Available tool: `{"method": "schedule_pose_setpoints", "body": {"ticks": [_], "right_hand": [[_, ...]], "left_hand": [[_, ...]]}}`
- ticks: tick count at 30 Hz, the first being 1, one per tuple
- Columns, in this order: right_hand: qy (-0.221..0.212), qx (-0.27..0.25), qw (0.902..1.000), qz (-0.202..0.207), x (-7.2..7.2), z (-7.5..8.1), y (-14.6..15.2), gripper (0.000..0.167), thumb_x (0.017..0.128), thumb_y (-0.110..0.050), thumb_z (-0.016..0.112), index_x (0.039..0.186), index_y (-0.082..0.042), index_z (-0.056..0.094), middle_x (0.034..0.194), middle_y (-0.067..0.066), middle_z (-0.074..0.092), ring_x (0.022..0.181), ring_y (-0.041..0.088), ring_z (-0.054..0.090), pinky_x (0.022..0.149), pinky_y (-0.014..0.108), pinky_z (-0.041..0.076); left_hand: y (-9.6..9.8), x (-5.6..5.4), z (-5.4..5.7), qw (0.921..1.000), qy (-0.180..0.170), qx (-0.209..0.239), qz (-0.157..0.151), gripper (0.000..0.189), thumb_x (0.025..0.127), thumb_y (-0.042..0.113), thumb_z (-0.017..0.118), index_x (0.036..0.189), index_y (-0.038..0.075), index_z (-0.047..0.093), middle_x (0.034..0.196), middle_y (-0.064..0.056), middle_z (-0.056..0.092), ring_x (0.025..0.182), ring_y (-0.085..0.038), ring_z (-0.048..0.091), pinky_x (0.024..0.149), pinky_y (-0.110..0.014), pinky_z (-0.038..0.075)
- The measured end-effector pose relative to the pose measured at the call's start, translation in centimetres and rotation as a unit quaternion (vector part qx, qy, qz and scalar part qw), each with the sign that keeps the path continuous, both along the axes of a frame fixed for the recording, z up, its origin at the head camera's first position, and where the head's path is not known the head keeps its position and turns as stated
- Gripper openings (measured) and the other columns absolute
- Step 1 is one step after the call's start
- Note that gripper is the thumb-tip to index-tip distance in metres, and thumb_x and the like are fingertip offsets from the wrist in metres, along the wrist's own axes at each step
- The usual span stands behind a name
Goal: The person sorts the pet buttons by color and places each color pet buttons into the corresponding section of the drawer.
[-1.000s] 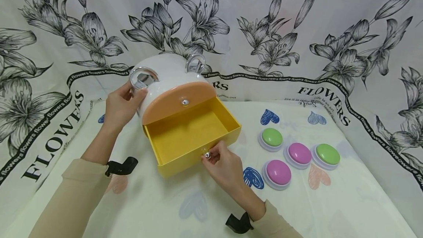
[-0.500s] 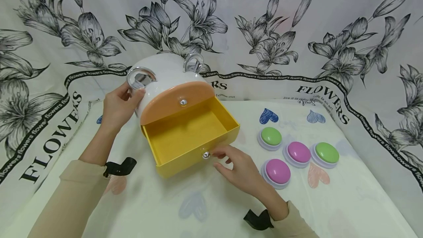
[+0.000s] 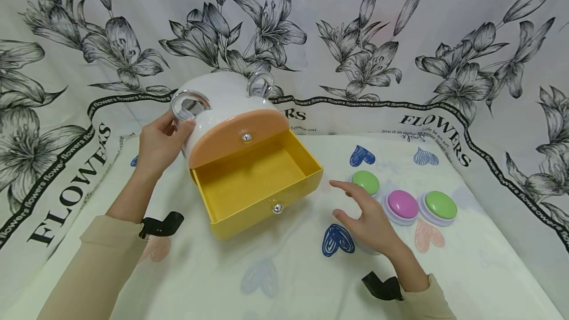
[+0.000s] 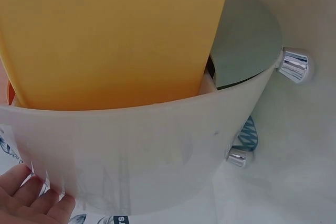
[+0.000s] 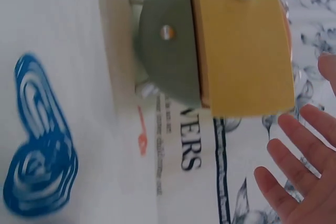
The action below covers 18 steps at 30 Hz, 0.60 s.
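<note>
A white rounded drawer box (image 3: 213, 90) stands on the left of the table. It has an orange top drawer front (image 3: 240, 137) and a grey-green lower front (image 5: 170, 56). Its yellow middle drawer (image 3: 253, 177) is pulled out, with nothing inside and a silver knob (image 3: 277, 208) on its front. My left hand (image 3: 160, 147) grips the box's left side, thumb near a silver ring (image 3: 190, 105). To the right of the drawer, my right hand (image 3: 371, 219) hovers with fingers spread and holds nothing. Beneath it, one domed button is mostly hidden; a green domed button (image 3: 365, 181) shows behind it.
Right of my right hand are a pink domed button (image 3: 403, 204) and another green domed button (image 3: 440, 205), both on pale bases. A heart-printed white cloth (image 3: 284, 280) covers the table. A flower-printed curtain (image 3: 311, 38) hangs behind the box.
My right hand has let go of the yellow drawer's knob and moved right, over the nearest button. The left hand keeps its grip on the box, and the drawer stays out.
</note>
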State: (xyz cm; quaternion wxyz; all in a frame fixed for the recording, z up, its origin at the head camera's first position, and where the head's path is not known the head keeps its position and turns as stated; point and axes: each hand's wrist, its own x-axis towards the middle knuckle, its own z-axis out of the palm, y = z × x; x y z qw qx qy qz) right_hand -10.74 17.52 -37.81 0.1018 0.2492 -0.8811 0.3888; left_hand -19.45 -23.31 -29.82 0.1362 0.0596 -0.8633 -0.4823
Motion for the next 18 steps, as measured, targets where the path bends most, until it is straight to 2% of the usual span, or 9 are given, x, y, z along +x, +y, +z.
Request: {"method": "schedule_pose_setpoints", "body": {"ticks": [6,12,16,18], "right_hand": [[-0.045,0.017,0.9979,-0.043,0.0,-0.8,3.3,0.066,0.081,-0.011,0.07,0.138,-0.026,0.041,0.139,-0.004,0.045,0.125,0.02,0.043,0.098,0.048,0.042],[-0.095,0.035,0.994,-0.041,0.2,-1.9,5.9,0.069,0.082,-0.019,0.07,0.141,-0.03,0.035,0.143,-0.002,0.039,0.131,0.028,0.035,0.101,0.057,0.035],[-0.079,0.08,0.9931,-0.035,0.5,-2.9,7.2,0.074,0.08,-0.023,0.073,0.142,-0.024,0.034,0.141,0.0,0.042,0.129,0.026,0.038,0.102,0.049,0.037],[-0.072,0.102,0.9915,-0.037,0.7,-3.5,7.7,0.075,0.079,-0.026,0.074,0.143,-0.023,0.034,0.14,-0.001,0.043,0.127,0.024,0.041,0.105,0.034,0.037]], "left_hand": [[0.0,0.0,0.0,1.0,0.002,-0.003,-0.001,0.067,0.085,0.052,0.055,0.141,0.019,0.039,0.144,-0.006,0.038,0.131,-0.029,0.038,0.1,-0.043,0.041],[-0.2,-0.1,0.0,1.0,0.005,-0.006,-0.001,0.067,0.085,0.052,0.055,0.141,0.018,0.039,0.144,-0.006,0.038,0.13,-0.029,0.039,0.099,-0.043,0.041],[-0.2,-0.1,0.0,1.0,0.006,-0.005,-0.002,0.068,0.085,0.052,0.056,0.141,0.018,0.039,0.144,-0.006,0.039,0.13,-0.03,0.039,0.098,-0.043,0.042],[-0.2,-0.1,0.0,1.0,0.005,-0.005,-0.002,0.068,0.085,0.052,0.055,0.141,0.018,0.039,0.144,-0.006,0.039,0.13,-0.03,0.039,0.097,-0.043,0.043]]}}
